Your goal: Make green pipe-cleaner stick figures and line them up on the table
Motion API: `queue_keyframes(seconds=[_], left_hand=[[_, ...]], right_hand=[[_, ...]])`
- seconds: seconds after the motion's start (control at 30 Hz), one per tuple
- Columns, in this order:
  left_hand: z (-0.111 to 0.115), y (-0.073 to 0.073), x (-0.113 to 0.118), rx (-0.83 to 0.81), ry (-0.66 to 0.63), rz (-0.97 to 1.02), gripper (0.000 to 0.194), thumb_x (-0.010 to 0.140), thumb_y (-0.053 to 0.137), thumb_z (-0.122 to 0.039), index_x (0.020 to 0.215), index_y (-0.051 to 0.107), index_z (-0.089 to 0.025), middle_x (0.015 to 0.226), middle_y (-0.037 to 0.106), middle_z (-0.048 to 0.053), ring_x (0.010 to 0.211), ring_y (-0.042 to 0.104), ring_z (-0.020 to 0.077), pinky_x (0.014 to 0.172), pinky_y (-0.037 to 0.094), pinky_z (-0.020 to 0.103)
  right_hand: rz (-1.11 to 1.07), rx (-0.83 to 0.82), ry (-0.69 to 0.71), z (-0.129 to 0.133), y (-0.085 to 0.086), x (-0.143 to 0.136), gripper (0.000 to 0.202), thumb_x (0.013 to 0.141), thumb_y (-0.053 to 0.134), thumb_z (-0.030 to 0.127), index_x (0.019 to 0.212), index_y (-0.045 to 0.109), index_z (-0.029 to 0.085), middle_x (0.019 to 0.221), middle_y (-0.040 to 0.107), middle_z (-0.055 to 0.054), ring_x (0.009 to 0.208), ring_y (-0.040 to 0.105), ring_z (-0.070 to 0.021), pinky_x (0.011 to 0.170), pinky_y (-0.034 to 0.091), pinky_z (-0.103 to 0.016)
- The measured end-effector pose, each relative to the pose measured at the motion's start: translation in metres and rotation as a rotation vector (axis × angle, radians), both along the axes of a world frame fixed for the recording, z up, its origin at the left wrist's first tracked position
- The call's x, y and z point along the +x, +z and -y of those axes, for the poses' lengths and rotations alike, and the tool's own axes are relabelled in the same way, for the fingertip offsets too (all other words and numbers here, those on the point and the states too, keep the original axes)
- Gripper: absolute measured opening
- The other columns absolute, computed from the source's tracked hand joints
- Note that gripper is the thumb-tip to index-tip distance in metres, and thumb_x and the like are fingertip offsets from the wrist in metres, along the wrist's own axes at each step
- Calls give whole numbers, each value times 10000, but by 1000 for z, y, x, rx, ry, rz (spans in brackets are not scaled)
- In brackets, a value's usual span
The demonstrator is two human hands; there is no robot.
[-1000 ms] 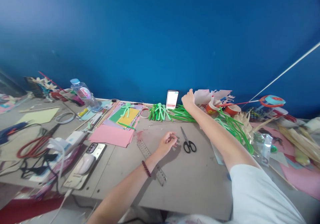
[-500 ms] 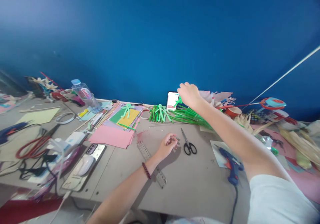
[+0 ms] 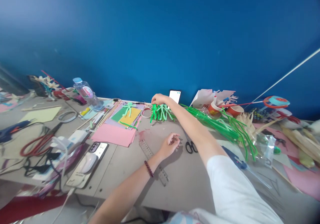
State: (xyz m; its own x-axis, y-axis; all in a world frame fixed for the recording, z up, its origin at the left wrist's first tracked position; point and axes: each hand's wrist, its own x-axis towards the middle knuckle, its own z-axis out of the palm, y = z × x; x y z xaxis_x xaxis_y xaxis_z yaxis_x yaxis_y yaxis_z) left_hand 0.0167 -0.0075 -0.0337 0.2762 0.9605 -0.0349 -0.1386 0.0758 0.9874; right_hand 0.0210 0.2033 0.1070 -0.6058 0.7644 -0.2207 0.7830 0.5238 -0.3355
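Note:
My right hand (image 3: pixel 159 99) is at the back of the table, its fingers pinched on a dark green pipe-cleaner figure (image 3: pixel 154 111). Beside that figure, several lighter green pipe-cleaner figures (image 3: pixel 163 112) stand in a row along the wall, partly behind my right forearm. My left hand (image 3: pixel 171 142) rests on the table with its fingers loosely curled and apart, and I see nothing in it. A metal ruler (image 3: pixel 163 175) lies under my left wrist. Black-handled scissors (image 3: pixel 191 146) lie to the right of this hand, partly covered by my right arm.
A phone (image 3: pixel 175 96) leans on the blue wall. Green pipe cleaners (image 3: pixel 220 127) lie at right, near a glue gun (image 3: pixel 235 157). Coloured paper (image 3: pixel 113 134), a light green figure (image 3: pixel 129 109), a tape roll (image 3: pixel 67 116), a bottle (image 3: pixel 87 94) and another phone (image 3: pixel 97 154) are at left.
My right hand has moved left and slightly down, from in front of the phone to the row of figures, carrying the green piece. My left hand stays in place.

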Motion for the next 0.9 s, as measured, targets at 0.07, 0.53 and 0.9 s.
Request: queue_keyframes(seconds=[0.07,0.53,0.9], left_hand=[[0,0,0,-12,0,-9,242,752,618,-239,976,552,-176,824,569,11,637,567,100,583,480,236],[2,1,0,21,-28,-86,186,774,562,-184,958,553,-161,817,557,16,621,554,95,594,478,242],[3,-2,3,89,-13,-116,171,771,546,-177,941,568,-168,779,553,16,610,516,87,580,462,224]], right_hand=[[-35,-4,-24,-7,-15,-10,179,804,601,242,921,730,201,881,731,-31,666,638,-121,573,422,-168],[-215,162,-194,-17,-56,-8,252,822,481,162,930,709,166,981,704,-76,822,615,-143,681,405,-174],[-147,14,-181,19,-61,-11,294,641,725,368,462,609,166,536,623,-47,653,619,-176,535,386,-200]])
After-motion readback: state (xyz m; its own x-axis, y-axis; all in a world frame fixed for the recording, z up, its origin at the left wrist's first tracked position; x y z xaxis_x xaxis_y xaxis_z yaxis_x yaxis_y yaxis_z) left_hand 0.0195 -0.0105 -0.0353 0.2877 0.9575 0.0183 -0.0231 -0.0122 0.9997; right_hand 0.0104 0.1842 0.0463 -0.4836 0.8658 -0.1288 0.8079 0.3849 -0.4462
